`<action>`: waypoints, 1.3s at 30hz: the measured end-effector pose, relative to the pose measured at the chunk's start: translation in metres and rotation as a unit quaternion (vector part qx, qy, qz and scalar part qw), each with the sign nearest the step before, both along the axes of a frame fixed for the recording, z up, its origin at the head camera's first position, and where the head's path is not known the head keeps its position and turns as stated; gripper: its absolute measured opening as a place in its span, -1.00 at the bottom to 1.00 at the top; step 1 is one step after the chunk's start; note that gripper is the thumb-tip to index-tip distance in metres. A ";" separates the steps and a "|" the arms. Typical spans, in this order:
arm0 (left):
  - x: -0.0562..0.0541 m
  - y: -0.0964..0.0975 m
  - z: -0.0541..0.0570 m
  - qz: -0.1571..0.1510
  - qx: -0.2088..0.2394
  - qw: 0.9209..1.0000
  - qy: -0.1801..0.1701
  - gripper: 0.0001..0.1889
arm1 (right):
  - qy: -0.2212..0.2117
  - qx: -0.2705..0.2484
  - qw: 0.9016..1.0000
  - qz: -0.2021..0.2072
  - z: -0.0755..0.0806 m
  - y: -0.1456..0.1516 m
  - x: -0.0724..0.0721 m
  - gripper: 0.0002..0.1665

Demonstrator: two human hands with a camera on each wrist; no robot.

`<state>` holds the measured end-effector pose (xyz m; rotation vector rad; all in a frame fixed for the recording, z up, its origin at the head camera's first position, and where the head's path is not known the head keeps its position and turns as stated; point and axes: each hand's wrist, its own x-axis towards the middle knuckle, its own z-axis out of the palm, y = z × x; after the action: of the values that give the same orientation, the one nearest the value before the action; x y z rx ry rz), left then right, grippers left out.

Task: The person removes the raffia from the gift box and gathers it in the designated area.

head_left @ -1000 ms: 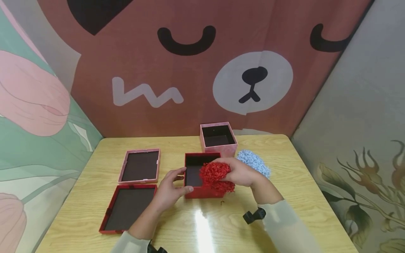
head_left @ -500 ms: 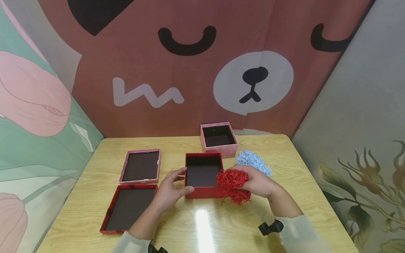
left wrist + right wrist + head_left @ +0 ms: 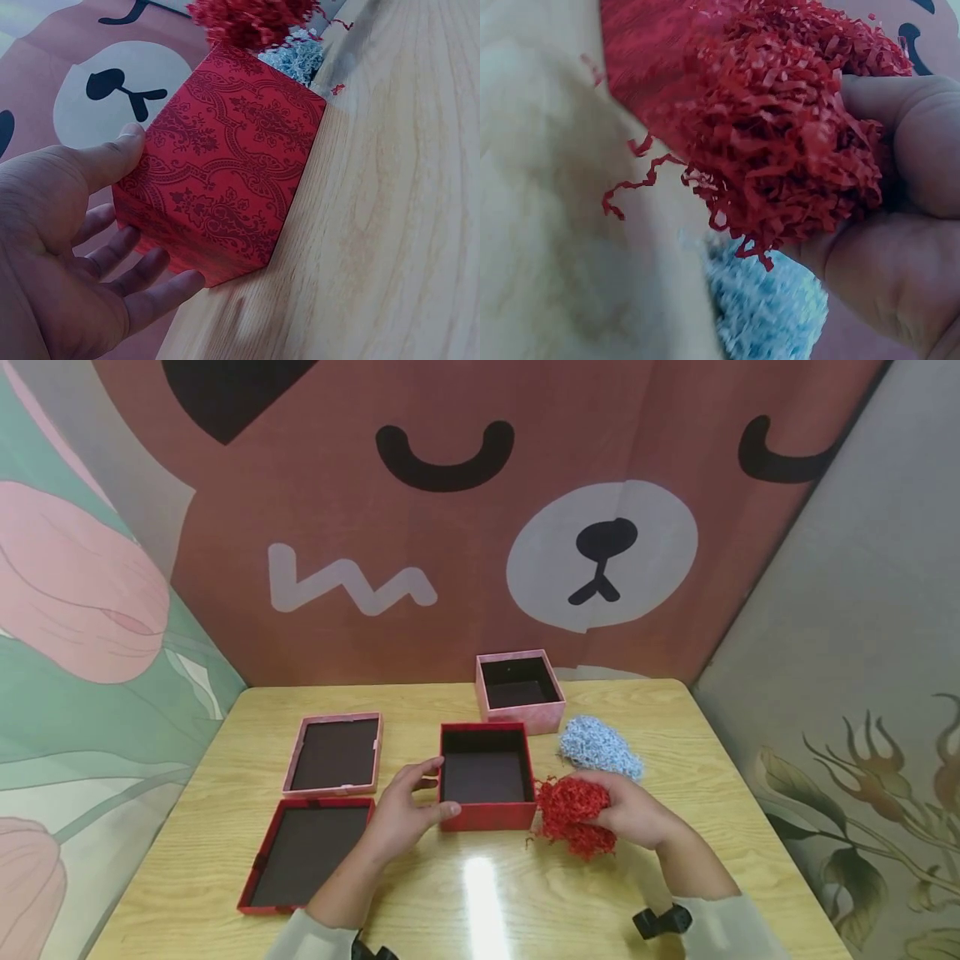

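Note:
A red patterned box [image 3: 487,817] stands uncovered on the table, its dark inside showing in the head view. My left hand [image 3: 405,814] rests against its left side with loosely extended fingers, the thumb at the front corner. In the left wrist view, the fingers [image 3: 109,259] touch the box wall. To the right of the box, my right hand [image 3: 637,814] grips a clump of red shredded paper [image 3: 573,810] between thumb and fingers. Loose strands hang from the clump in the right wrist view. Blue shredded paper [image 3: 600,747] lies just behind the right hand.
A pink open box [image 3: 536,720] stands at the back, behind the red box. At left, a pink lid [image 3: 333,756] and a red lid [image 3: 307,852] lie with their dark insides up. The wooden table [image 3: 420,927] meets a bear-patterned wall at the back.
My right hand has carried the red shredded paper from over the red box's right part to the box's right side, slightly nearer me. The left hand and the box have stayed put.

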<state>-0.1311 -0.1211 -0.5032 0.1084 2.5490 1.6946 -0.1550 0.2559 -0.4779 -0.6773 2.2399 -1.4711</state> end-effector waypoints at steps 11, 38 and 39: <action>0.001 -0.001 0.002 -0.001 -0.003 1.000 -0.001 -0.15 | 0.064 0.093 0.993 -0.044 -0.024 0.013 0.009 -0.26; 0.003 -0.002 0.006 -0.027 -0.044 0.999 0.009 -0.15 | 0.135 0.201 0.967 -0.077 -0.031 0.014 0.022 -0.26; 0.003 -0.002 0.007 -0.027 -0.044 0.999 0.006 -0.16 | 0.139 0.203 0.967 -0.075 -0.029 0.015 0.022 -0.24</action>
<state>-0.1282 -0.1230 -0.4962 0.1822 2.5995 1.5657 -0.1328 0.2708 -0.5067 -0.6203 2.7487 -0.9710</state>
